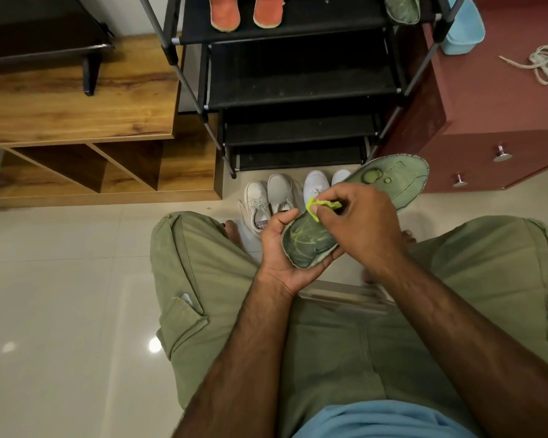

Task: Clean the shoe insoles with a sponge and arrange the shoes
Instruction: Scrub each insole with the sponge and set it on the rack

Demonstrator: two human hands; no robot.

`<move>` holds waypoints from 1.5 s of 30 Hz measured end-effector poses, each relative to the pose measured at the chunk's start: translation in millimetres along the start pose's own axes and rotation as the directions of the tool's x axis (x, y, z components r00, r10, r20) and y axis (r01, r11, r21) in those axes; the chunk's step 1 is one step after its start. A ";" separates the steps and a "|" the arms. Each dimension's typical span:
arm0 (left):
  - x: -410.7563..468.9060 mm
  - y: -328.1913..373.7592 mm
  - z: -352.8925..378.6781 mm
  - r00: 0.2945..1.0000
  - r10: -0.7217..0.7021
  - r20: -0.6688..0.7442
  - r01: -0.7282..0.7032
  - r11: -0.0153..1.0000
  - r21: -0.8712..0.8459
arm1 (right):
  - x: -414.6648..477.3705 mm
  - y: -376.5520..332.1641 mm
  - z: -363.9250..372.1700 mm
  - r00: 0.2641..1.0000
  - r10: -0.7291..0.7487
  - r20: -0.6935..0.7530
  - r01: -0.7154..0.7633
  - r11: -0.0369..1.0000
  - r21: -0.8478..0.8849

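Glossy tiled floor (60, 295), white shoes (279, 192) lined before the black shoe rack (298, 83).

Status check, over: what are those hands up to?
Left hand holds green insole by near end. Right hand pinches sponge on it. Nothing in the way.

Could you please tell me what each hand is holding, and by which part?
The left hand grips the green insole by its heel end; the right hand pinches a yellow-green sponge against its middle.
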State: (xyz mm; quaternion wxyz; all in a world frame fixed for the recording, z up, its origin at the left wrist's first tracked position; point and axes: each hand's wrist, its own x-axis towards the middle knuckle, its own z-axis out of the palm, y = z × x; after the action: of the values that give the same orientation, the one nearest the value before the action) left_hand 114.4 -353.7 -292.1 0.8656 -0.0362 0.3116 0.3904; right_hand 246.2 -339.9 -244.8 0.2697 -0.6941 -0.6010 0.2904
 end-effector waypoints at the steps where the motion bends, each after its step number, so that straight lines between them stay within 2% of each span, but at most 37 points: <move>1: 1.1 0.3 -1.1 1.000 -0.008 -0.017 0.008 1.000 0.000 | -3.5 -2.4 3.0 0.999 -0.026 0.039 0.026 1.000 0.001; 4: 3.3 0.9 -2.6 0.999 -0.005 -0.045 0.006 1.000 0.025 | -10.8 -8.3 7.5 0.980 -0.068 0.187 0.052 0.995 0.087; 7: 3.2 0.8 -1.5 1.000 -0.006 -0.025 0.006 1.000 0.025 | -3.6 -6.5 4.6 0.997 -0.004 0.081 0.001 0.999 0.037; 9: 4.3 0.2 -1.6 1.000 -0.011 -0.019 0.012 1.000 0.029 | -4.9 -6.2 5.4 0.999 -0.017 0.032 0.019 0.999 -0.038; 13: 6.2 0.1 -2.8 1.000 -0.011 -0.003 0.011 1.000 0.024 | -9.5 -7.8 5.6 0.987 -0.060 0.151 0.061 0.998 0.000; 18: 4.3 -1.2 -0.5 0.999 -0.012 0.036 0.011 1.000 0.015 | 2.8 8.1 -5.7 0.999 0.002 -0.034 -0.004 0.998 -0.065; 22: 4.0 -0.3 -0.6 0.999 -0.035 0.030 0.034 0.999 0.024 | -9.2 10.6 -0.5 0.991 -0.064 0.114 0.065 0.998 -0.001; 23: 3.8 -0.3 -0.2 0.999 -0.032 0.032 0.032 0.999 0.028 | -8.1 11.8 -1.7 0.992 -0.054 0.114 0.055 0.998 -0.001; 27: 4.0 -1.2 0.5 0.999 -0.020 0.033 0.018 0.999 0.045 | -0.4 16.0 -6.2 0.999 0.001 -0.034 -0.003 0.999 -0.047; 32: 4.0 -0.9 -2.2 0.999 -0.018 0.036 0.017 1.000 0.027 | -10.1 11.9 -1.9 0.985 -0.106 0.133 0.115 0.992 -0.055; 37: 3.7 -0.8 -0.6 1.000 -0.002 0.028 0.002 1.000 0.006 | 3.0 19.6 -10.1 0.999 -0.006 -0.044 0.003 0.997 -0.081; 42: 4.8 -0.3 -3.6 1.000 -0.012 0.020 0.012 1.000 0.019 | -8.3 16.6 -2.5 0.987 -0.083 0.136 0.084 0.996 -0.003; 45: 4.3 0.2 -1.2 1.000 -0.003 0.027 0.002 1.000 0.006 | -0.1 18.5 -7.7 1.000 0.005 0.021 -0.004 1.000 -0.027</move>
State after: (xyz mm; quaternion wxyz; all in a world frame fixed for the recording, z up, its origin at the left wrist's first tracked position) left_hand 115.8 -351.1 -295.4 0.8702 -0.0287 0.3012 0.3888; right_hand 264.3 -342.7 -252.9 0.2533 -0.6960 -0.6060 0.2902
